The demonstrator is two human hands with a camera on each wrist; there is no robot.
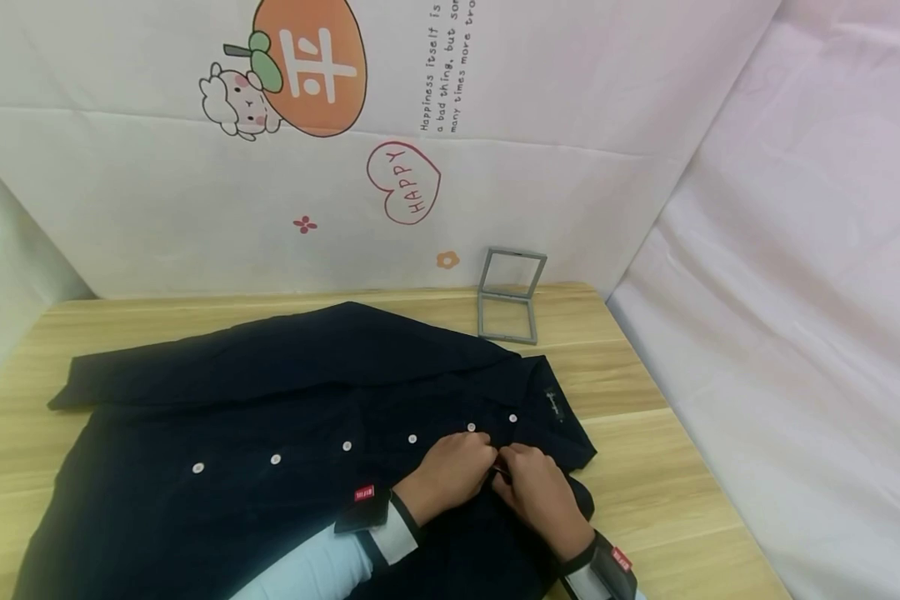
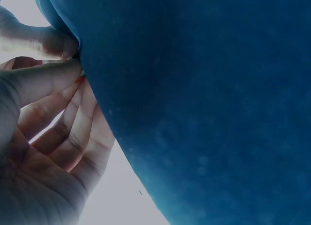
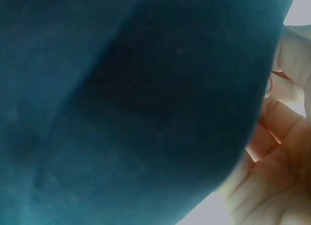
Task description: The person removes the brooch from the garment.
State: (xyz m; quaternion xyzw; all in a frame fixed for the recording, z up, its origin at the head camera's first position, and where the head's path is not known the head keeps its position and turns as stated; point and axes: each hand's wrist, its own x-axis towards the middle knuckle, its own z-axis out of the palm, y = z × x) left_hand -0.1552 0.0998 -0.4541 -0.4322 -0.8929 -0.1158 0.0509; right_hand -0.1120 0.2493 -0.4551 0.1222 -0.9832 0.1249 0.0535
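A dark navy button-up shirt lies spread out, collar to the right, with a row of white buttons along its front. Near the collar my left hand pinches the shirt's cloth between thumb and forefinger. My right hand sits just beside it, fingers curled at the same spot of cloth. In the right wrist view, fabric covers part of the right fingers, and a small pale round thing shows at the cloth's edge. The fingertips of both hands nearly meet.
A grey hinged square frame stands opened behind the collar on the wood-grain table. Behind the table hangs a printed white cloth, and another white cloth borders the right side.
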